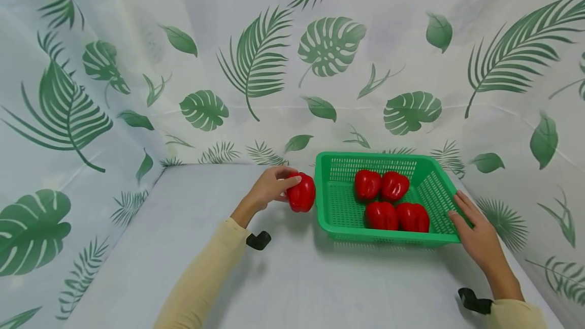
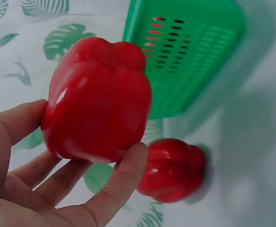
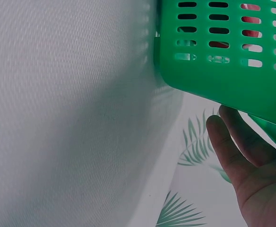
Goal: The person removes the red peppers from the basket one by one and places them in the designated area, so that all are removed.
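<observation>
My left hand [image 1: 269,187] holds a red bell pepper [image 1: 301,193] above the table, just left of the green plastic basket [image 1: 388,235]. Thumb and fingertips pinch the pepper [image 2: 98,101] from its sides in the left wrist view. A second red pepper [image 2: 172,170] lies on the table beyond that hand, mostly hidden in the head view. Several red peppers [image 1: 381,216] sit inside the basket. At the basket's right rim, my right hand [image 1: 480,232] grips the edge, thumb on the inner side. Its fingers [image 3: 228,146] touch the outer side in the right wrist view.
The white table [image 1: 365,288] carries the basket near its back edge. A leaf-print curtain [image 1: 274,65] hangs behind and at both sides, close to the basket's back and right. Black wrist mounts [image 1: 258,240] stick out from both forearms.
</observation>
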Available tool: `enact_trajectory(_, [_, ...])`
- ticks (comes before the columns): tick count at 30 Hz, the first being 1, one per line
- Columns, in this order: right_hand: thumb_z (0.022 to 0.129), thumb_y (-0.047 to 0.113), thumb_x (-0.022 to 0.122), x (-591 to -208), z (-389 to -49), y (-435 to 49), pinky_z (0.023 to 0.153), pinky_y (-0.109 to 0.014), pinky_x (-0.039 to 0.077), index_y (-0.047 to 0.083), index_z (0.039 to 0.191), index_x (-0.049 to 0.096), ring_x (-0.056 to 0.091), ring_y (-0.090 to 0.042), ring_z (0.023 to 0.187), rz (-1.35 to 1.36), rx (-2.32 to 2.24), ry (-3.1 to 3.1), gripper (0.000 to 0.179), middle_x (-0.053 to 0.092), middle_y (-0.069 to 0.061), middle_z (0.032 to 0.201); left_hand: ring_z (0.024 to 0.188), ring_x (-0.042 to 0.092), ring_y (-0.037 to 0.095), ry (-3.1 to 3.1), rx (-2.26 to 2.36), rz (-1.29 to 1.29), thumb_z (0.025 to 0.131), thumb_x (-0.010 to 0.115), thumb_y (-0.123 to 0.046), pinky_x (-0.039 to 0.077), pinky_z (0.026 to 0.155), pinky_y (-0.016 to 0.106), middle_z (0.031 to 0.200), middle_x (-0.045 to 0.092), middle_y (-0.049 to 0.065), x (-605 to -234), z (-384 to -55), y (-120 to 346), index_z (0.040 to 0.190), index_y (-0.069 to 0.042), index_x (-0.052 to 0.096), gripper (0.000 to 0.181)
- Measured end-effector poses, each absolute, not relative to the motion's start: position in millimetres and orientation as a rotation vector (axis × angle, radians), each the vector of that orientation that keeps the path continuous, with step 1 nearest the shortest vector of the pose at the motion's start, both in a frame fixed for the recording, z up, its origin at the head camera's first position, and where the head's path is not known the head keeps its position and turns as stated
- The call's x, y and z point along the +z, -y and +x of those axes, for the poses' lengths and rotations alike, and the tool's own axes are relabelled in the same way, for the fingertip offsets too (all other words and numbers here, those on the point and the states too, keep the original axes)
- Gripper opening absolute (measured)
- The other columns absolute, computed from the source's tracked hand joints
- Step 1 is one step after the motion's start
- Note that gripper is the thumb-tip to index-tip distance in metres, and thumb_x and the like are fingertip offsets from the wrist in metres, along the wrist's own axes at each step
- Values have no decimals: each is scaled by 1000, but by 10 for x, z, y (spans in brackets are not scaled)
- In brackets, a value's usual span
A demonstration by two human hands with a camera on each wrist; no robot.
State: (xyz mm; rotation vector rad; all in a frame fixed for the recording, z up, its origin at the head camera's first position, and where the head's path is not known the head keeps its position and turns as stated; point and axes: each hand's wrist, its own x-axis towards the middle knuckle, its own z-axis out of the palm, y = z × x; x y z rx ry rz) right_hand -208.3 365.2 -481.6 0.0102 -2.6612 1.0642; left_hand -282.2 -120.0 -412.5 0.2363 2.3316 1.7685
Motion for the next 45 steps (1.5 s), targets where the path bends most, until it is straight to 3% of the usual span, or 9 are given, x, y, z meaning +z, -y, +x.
enact_trajectory(26, [117,27,43,-4800,-2115,-3615,114,-82,17,-3,166,27,14,-56,157,11,1073,2646,60,19,-25,174,122,62,36,-2383,1626,49,102,73,-22,64,86,42,143,61,16,-4651,-2743,1315,140,-5,66,42])
enact_trajectory(45, [117,27,42,-4838,-2094,-3647,114,-83,17,-2,167,25,13,-56,157,-5,1086,2653,60,18,-25,174,117,61,35,-2381,1582,38,102,72,-24,63,86,43,136,62,15,-4752,-2653,1290,141,-6,64,44])
